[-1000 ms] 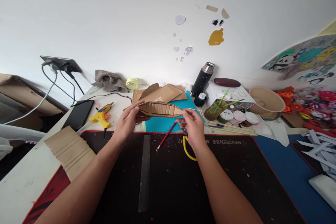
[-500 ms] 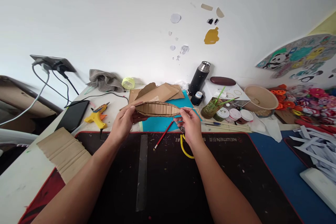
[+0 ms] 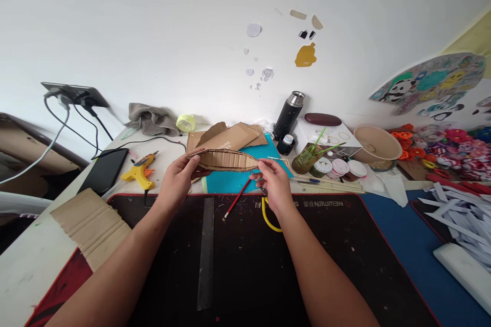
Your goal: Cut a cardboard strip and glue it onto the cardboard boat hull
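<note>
Both hands hold up a boat-shaped piece of corrugated cardboard (image 3: 226, 159) above the far edge of a black desk mat (image 3: 245, 265). My left hand (image 3: 177, 180) pinches its left end with thumb on top and fingers below. At the right end, my right hand (image 3: 271, 183) is closed on the tip. The piece is pointed at each end and hangs level, clear of the desk. Under it lies a teal cutting mat (image 3: 240, 180).
On the mat lie a metal ruler (image 3: 205, 250), a red pencil (image 3: 235, 200) and yellow-handled pliers (image 3: 268, 214). A yellow glue gun (image 3: 138, 171), a phone (image 3: 103, 169) and corrugated cardboard (image 3: 90, 222) sit left. A black flask (image 3: 288, 113), paint pots (image 3: 337, 167) and a bowl (image 3: 378, 147) stand at the back right.
The hands and the cardboard piece keep the same grip. The head view has shifted slightly, so everything sits a little further left in the frame.
</note>
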`<state>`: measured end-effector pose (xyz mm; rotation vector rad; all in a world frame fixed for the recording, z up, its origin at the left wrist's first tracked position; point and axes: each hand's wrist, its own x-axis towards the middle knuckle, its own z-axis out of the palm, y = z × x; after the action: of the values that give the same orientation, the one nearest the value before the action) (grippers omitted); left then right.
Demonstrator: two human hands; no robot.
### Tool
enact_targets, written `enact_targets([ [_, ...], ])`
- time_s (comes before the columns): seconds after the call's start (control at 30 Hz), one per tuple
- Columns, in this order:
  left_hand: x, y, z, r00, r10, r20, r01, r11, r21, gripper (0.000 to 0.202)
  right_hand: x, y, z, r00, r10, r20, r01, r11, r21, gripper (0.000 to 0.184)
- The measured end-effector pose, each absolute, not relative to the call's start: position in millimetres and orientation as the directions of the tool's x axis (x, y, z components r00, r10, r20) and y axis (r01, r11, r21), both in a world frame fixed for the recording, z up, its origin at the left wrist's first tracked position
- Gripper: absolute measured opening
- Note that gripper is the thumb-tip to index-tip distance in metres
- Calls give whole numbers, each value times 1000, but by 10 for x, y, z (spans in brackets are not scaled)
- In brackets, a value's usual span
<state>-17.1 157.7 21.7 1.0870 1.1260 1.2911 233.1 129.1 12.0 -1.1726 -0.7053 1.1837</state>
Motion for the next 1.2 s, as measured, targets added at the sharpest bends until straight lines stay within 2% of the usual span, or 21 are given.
enact_targets([
  [0.47,-230,1625,197,-172,978,114,-77,-129,989,52,2323,1284,16,152,984,-89,-62,-80,-995,43],
  [0.73,-245,1631,166,-143,979,147,-52,-156,986,48,2292,1283,-4,140,986,-91,-37,-86,-996,44],
  [1.03,-160,1609,166,-146,983,113,-96,-128,987,57,2205,1234,-39,142,988,-68,6,-70,-998,38],
  [1.2,-154,1618,152,-162,980,119,-52,-129,990,53,2170,1213,-25,130,990,-45,1,-46,-999,41],
])
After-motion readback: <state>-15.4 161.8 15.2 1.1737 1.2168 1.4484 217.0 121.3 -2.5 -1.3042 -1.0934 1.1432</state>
